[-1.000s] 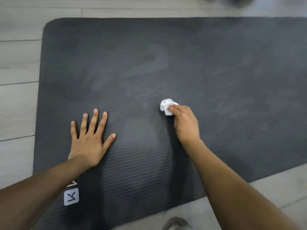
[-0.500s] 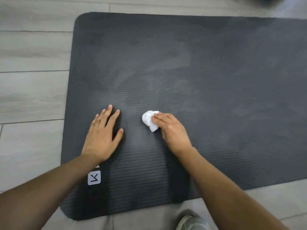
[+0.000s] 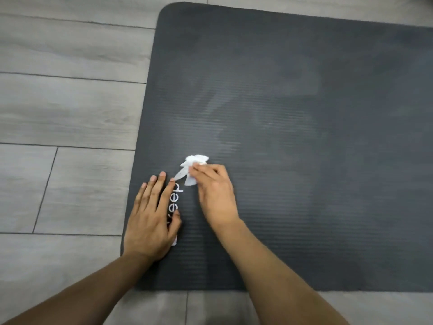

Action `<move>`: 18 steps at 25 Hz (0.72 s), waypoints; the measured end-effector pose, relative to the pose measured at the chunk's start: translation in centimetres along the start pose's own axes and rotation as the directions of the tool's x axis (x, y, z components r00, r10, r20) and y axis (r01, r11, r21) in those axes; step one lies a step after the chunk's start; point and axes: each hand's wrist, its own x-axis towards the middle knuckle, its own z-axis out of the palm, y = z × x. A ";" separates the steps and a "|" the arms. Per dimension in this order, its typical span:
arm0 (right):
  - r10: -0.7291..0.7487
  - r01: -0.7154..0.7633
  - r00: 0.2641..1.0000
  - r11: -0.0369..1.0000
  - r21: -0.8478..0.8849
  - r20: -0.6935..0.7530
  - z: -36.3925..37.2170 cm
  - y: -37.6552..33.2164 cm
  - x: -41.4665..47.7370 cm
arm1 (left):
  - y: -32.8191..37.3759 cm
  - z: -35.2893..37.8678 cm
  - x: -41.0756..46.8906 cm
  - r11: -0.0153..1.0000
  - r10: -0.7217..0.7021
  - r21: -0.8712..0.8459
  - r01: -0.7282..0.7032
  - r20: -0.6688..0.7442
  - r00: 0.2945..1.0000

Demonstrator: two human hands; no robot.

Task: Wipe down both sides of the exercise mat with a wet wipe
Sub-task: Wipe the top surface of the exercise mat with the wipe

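A dark grey ribbed exercise mat lies flat on the floor and fills most of the view, its left end with rounded corners showing. My left hand presses flat on the mat near its left edge, fingers straight, partly covering white lettering. My right hand pinches a crumpled white wet wipe and holds it against the mat just right of my left fingertips. Faint lighter wipe streaks show on the mat beyond the wipe.
Grey wood-look floor planks surround the mat on the left, at the far side and along the near edge.
My right hand has dragged the wipe leftward across the mat toward my left hand. The view has shifted so the mat's left end sits further right, and the lettering shows.
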 end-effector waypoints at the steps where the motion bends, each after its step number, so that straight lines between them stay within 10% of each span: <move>1: -0.121 0.122 0.988 0.993 -0.006 0.098 0.3 -0.7 0.1 | -0.1 0.0 0.0 1.000 0.002 -0.006 -0.002 -0.006 1.000; 4: -0.222 0.235 0.968 0.964 -0.126 0.115 -2.7 5.2 2.4 | -0.1 0.1 0.0 1.000 0.003 -0.026 -0.004 -0.026 1.000; 6: 0.066 -0.086 0.993 0.973 -0.216 -0.097 -6.1 9.5 4.2 | -0.1 0.1 0.2 1.000 -0.002 -0.014 0.002 -0.029 1.000; 9: 0.449 -0.496 0.846 0.861 -0.114 -0.288 -4.4 8.1 5.3 | -0.2 0.2 0.3 1.000 -0.004 0.008 0.004 -0.019 1.000; 12: 0.101 -0.103 0.993 0.995 -0.018 -0.067 1.8 1.0 5.2 | -0.2 0.2 0.1 1.000 -0.013 0.021 0.013 -0.008 1.000; 15: -0.375 0.393 0.901 0.918 -0.046 0.220 2.6 1.1 7.3 | -0.3 0.2 0.3 0.999 -0.016 0.030 0.017 -0.012 1.000; 18: -0.200 0.209 0.978 0.953 -0.220 0.061 -0.5 6.8 11.3 | -0.2 0.4 0.0 0.999 -0.019 0.036 0.020 -0.031 0.999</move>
